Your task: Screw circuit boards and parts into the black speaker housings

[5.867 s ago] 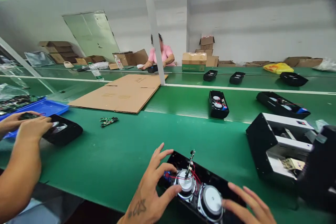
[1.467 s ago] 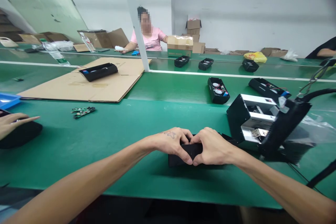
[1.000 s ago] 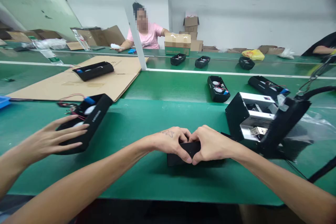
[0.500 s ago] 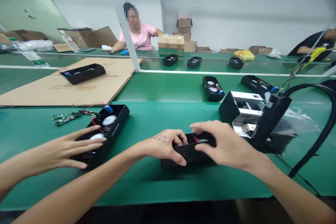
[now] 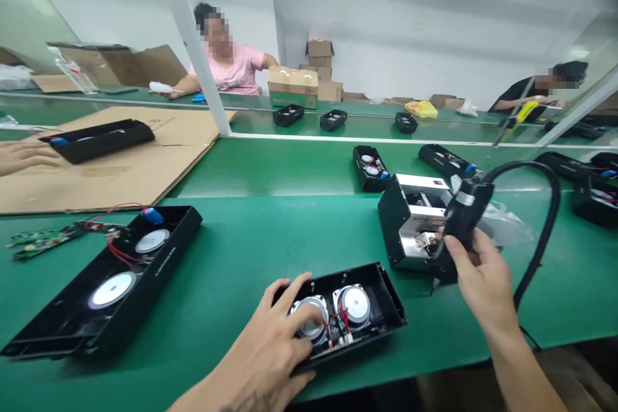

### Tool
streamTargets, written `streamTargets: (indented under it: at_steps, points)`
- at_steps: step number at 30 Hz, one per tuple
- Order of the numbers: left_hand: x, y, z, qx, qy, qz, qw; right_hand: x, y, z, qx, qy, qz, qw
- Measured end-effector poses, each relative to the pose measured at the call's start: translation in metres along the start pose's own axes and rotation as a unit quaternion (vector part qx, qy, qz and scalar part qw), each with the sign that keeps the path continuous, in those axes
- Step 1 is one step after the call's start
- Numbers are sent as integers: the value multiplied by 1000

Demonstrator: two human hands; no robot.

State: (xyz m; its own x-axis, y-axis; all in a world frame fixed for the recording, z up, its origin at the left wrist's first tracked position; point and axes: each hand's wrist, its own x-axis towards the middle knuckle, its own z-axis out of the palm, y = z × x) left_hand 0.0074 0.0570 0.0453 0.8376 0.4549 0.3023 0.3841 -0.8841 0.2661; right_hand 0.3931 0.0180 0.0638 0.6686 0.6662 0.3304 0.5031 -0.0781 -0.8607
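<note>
The left hand (image 5: 282, 344) lies flat, fingers spread, steadying the open black plastic speaker housing (image 5: 386, 302) at the green worktop's (image 5: 251, 251) front edge. The right hand (image 5: 477, 273) grips the black corded handheld tool (image 5: 462, 215). The step looks like tool pickup; working inside the housing calls for careful aim among the wires.

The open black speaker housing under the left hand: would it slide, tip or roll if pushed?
The housing probably slides without tipping: it lies low and flat on the green belt. Its two drivers suggest weight for its size. Loose red wires may snag.
</note>
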Motion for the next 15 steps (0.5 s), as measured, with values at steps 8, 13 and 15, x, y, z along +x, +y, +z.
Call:
streamTargets:
  at_steps: [8, 13, 15]
  points:
    - [-2, 4, 13, 57, 63, 36, 996, 4, -6, 7, 242, -38, 30, 969]
    - [-3, 6, 13, 63, 73, 9, 995, 12, -53, -6, 374, -13, -24, 927]
    - [-3, 7, 13, 62, 77, 3, 995, 18, -71, -8, 379, 35, -91, 920]
